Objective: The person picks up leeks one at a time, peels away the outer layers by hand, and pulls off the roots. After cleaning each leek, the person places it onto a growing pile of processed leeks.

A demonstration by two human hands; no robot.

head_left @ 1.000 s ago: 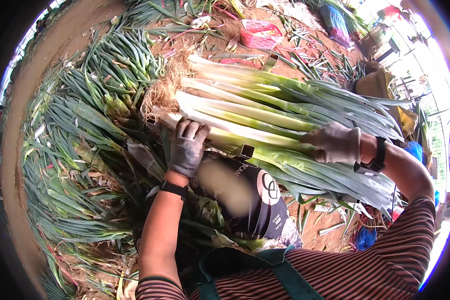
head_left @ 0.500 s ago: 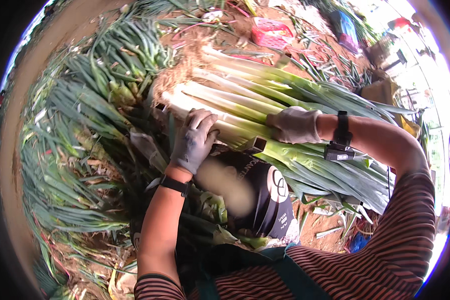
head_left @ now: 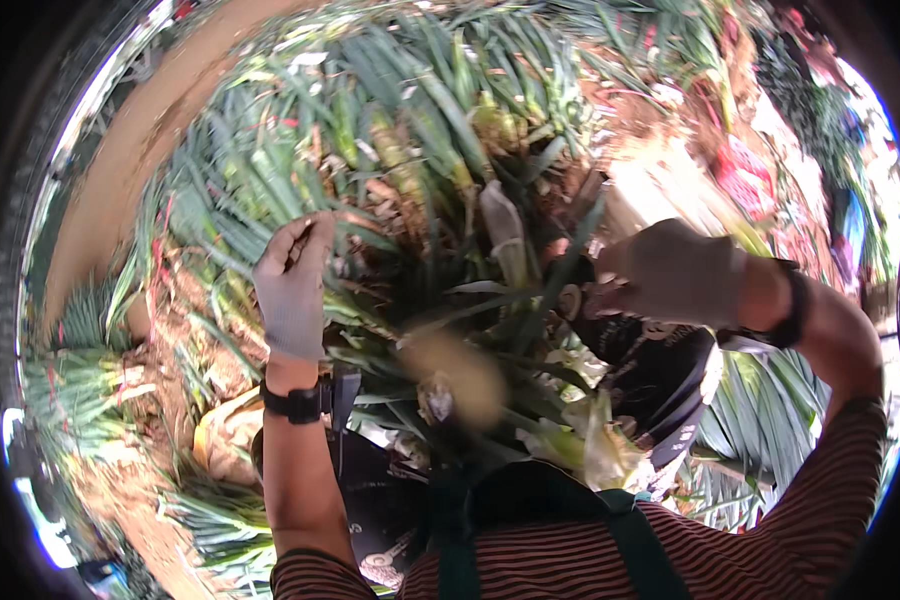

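My gloved left hand point(head_left: 295, 285) is raised over the leek pile point(head_left: 260, 180), its fingers curled in to the thumb. What it holds, if anything, is too small to make out. My gloved right hand point(head_left: 670, 272) is smeared by motion above my right knee, and its finger state is unclear. Just beyond it lies the bundle of trimmed leeks point(head_left: 660, 180), its white stems overexposed and partly hidden by the hand. Green leek leaves point(head_left: 770, 410) spread out below my right forearm. A pale, loose leaf sheath point(head_left: 507, 235) stands up between the two hands.
Leeks lie heaped on the ground ahead and to the left. A red plastic basket point(head_left: 745, 178) sits at the far right. Peeled leaves point(head_left: 595, 445) gather between my knees. A yellowish bag point(head_left: 228, 438) rests at the lower left, and bare soil point(head_left: 135, 150) shows beyond the pile.
My view has swung left, so the leek bundle appears farther right. My left hand has come off the bundle and moved left over the pile. The right hand has left its place on the stems.
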